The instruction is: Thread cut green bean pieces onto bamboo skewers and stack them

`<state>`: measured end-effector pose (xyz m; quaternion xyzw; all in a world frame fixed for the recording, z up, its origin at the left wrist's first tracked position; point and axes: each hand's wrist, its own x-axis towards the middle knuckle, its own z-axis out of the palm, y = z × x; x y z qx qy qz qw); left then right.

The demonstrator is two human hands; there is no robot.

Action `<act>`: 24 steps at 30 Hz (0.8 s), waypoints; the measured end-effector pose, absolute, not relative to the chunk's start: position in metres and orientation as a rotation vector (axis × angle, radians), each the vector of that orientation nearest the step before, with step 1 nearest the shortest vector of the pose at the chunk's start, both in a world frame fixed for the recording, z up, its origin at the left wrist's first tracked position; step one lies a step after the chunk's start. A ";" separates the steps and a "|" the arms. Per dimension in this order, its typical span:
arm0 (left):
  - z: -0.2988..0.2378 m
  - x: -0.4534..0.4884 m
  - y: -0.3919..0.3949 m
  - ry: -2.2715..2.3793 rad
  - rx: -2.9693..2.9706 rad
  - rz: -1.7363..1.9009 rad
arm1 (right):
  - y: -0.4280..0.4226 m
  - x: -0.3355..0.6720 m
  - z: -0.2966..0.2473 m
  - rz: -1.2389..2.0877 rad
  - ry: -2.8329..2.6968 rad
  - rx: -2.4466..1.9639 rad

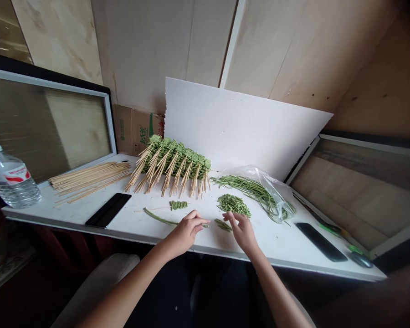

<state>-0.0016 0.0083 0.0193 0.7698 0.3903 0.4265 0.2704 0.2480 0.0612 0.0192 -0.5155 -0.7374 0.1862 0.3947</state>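
My left hand [193, 224] is closed around a long green bean [159, 218]. The bean's longer end runs out to the left and a short end shows past my fingertips on the right. My right hand [241, 230] hovers with bent fingers slightly apart, and nothing shows between them. Close beside it lie a few cut bean pieces [222, 224], and behind it is a heap of short cut pieces [233, 203]. Beyond my left hand, one skewer of threaded bean pieces [178, 205] lies on the white table [198, 209].
Filled bean skewers [181, 157] are stacked at the back, with bare bamboo sticks [92, 177] to their left. Whole long beans [249, 187] spill from a plastic bag [276, 196]. A phone [108, 209], a water bottle [12, 177] and a dark flat object [321, 241] lie toward the sides.
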 end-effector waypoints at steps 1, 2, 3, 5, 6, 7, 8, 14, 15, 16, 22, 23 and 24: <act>0.018 0.000 0.009 1.050 2.065 1.186 | 0.055 0.242 0.024 0.559 -1.904 -1.237; 0.017 0.002 0.009 1.051 2.051 1.224 | 0.048 0.236 0.029 0.641 -1.944 -1.168; 0.016 0.004 0.010 1.052 2.036 1.258 | 0.042 0.230 0.032 0.678 -1.977 -1.107; 0.016 0.006 0.011 1.054 2.010 1.301 | 0.033 0.220 0.035 0.669 -2.034 -1.011; 0.016 0.006 0.012 1.058 2.004 1.306 | 0.030 0.216 0.035 0.645 -2.051 -0.978; 0.016 0.005 0.012 1.069 2.006 1.298 | 0.028 0.213 0.035 0.624 -2.059 -0.956; 0.016 0.004 0.013 1.086 2.017 1.277 | 0.027 0.211 0.034 0.606 -2.055 -0.944; 0.020 -0.005 0.015 1.176 2.155 1.172 | 0.028 0.216 0.038 0.502 -2.002 -0.959; 0.021 -0.005 0.014 1.166 2.168 1.173 | 0.028 0.216 0.039 0.488 -2.028 -0.941; 0.022 -0.004 0.012 1.155 2.183 1.172 | 0.027 0.216 0.040 0.473 -2.054 -0.918; 0.027 0.005 0.004 1.145 2.258 1.147 | 0.019 0.208 0.041 0.468 -2.040 -0.812; 0.028 0.007 0.003 1.114 2.242 1.152 | 0.018 0.207 0.040 0.491 -2.015 -0.801; 0.029 0.009 0.002 1.075 2.214 1.162 | 0.018 0.206 0.038 0.524 -1.983 -0.788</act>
